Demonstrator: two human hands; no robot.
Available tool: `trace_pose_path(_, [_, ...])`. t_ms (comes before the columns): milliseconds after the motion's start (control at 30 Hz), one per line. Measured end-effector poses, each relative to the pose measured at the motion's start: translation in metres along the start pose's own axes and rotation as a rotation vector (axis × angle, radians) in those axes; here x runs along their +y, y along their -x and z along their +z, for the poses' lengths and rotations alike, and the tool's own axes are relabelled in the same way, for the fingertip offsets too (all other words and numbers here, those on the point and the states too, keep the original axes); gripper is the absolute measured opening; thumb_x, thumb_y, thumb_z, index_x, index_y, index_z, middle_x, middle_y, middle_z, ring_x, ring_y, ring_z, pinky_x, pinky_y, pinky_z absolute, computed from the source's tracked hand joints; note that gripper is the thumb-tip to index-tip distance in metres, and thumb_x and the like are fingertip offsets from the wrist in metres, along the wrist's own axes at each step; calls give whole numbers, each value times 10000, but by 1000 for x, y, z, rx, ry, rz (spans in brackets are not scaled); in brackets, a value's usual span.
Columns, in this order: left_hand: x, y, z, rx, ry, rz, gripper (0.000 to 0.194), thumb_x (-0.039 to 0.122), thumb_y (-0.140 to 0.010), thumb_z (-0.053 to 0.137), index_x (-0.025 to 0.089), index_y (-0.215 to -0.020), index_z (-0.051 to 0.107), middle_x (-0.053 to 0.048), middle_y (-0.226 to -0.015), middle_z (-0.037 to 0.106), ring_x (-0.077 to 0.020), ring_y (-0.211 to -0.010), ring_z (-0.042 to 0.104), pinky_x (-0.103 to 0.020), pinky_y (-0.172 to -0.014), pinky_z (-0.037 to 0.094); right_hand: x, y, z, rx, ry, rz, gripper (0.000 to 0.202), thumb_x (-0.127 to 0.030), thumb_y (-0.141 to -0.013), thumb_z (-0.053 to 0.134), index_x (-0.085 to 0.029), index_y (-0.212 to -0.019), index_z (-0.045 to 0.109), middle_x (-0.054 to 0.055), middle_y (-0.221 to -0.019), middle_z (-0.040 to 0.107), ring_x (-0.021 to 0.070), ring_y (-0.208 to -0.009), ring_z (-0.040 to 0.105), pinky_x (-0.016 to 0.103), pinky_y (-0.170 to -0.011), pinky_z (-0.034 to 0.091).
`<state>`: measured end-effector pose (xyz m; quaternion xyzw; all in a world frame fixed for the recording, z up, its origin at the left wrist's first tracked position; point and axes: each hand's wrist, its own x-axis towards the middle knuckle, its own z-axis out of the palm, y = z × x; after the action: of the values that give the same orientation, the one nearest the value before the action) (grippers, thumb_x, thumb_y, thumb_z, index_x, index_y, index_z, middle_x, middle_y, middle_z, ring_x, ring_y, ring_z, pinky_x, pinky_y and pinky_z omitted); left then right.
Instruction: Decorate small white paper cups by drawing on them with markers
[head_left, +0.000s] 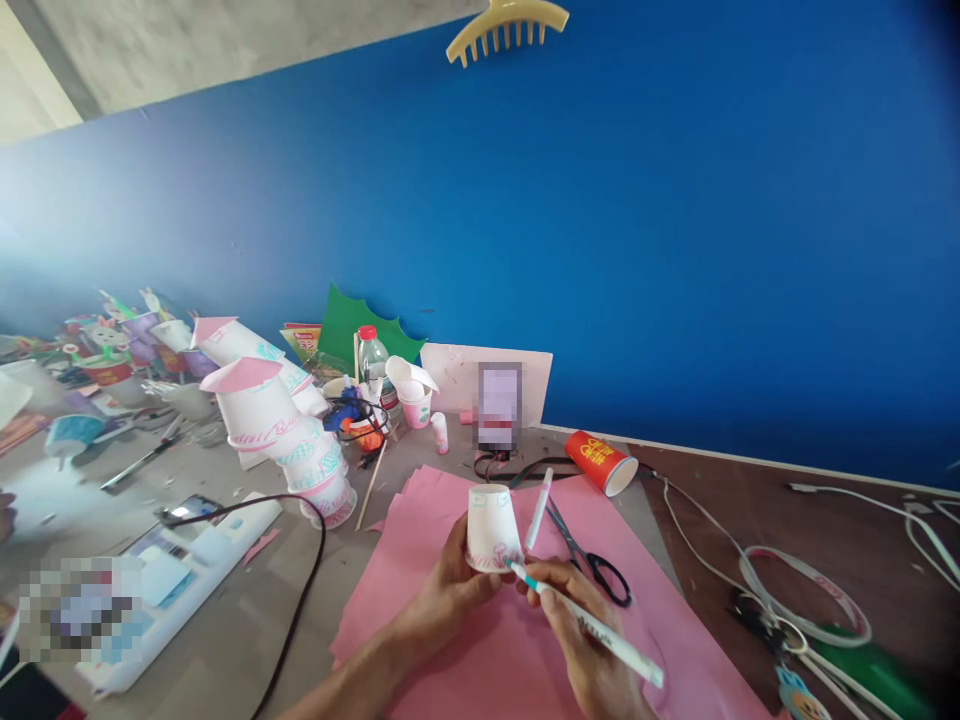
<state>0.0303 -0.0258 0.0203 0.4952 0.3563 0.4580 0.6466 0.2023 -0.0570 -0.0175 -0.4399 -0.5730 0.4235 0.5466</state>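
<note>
An upturned white paper cup with pink and teal drawing on it is in my left hand, whose fingers wrap its lower left side. My right hand grips a white marker with a teal band. The marker's tip touches or nearly touches the cup near its lower right rim. Both hands are over pink paper sheets. Just beyond my right hand lie black-handled scissors and a second, pink-and-white marker.
Left of the sheets lean stacked decorated cups with pink cone tops. A red paper cup lies on its side at the back right. A black cable crosses the left side. White cords and a lanyard lie right.
</note>
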Motion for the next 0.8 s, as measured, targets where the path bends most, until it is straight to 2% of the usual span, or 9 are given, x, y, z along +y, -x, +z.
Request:
trace_pose_path(300, [-2,2,0,-18,38,-2,613,448,-725,770,192,-1226,526,-56,-964,620,-215,-871,572,-357,-807,444,-9,0,5,28,-25,-27,246,-443,-929,565,-250,-970,711,39,-761,682,192,-712,667,247,-630,555])
trace_pose_path(433, [-3,0,-1,-28,55,3,664,481,-701,780,186,-1239,526,-65,-970,625,-219,-872,570,-366,-809,442,-12,0,6,102,-40,-30,256,-465,-924,569,-253,-939,713,33,-767,682,178,-708,659,229,-637,548])
trace_pose_path(567, [-10,-1,-4,-8,43,10,634,449,-714,780,188,-1237,535,-72,-1005,613,-229,-916,561,-373,-832,438,-11,-2,1,22,-38,-67,223,-421,-942,556,-258,-984,702,24,-760,687,165,-698,669,210,-632,558])
trace_pose_path(800, [-9,0,-4,-35,52,8,673,464,-715,775,207,-1279,513,-75,-1035,618,-236,-935,565,-387,-849,443,-13,-1,3,81,-19,-84,239,-443,-937,556,-255,-975,699,32,-804,692,177,-738,683,224,-654,565])
